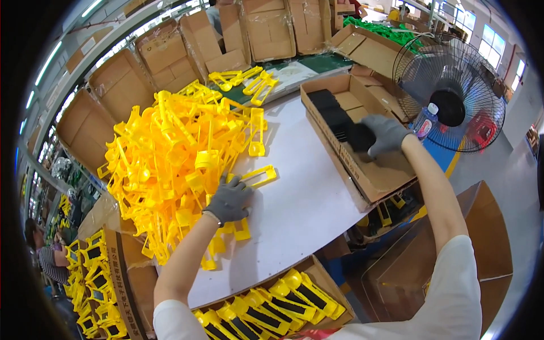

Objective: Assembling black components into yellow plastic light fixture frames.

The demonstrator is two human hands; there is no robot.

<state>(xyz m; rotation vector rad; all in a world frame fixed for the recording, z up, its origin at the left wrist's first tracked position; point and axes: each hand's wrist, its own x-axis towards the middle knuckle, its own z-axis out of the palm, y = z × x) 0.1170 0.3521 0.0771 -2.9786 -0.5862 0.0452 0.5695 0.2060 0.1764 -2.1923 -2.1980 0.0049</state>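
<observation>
My left hand (229,199), in a grey glove, is at the right edge of a tall heap of yellow plastic parts (170,153). Its curled fingers are on the end of a yellow plastic frame (259,177), which sticks out over the white tabletop (300,153). My right hand (387,135), gloved too, reaches into a shallow cardboard box (371,177). There its fingers close around the near end of a row of flat black strips (334,116). The palm hides part of the strip it grips.
By my body a carton holds yellow frames with black strips fitted (283,303). More such frames (96,283) fill a carton at left. A wire-cage fan (450,105) and a bottle (425,120) stand right of the box. Opened cartons (170,48) line the back edge.
</observation>
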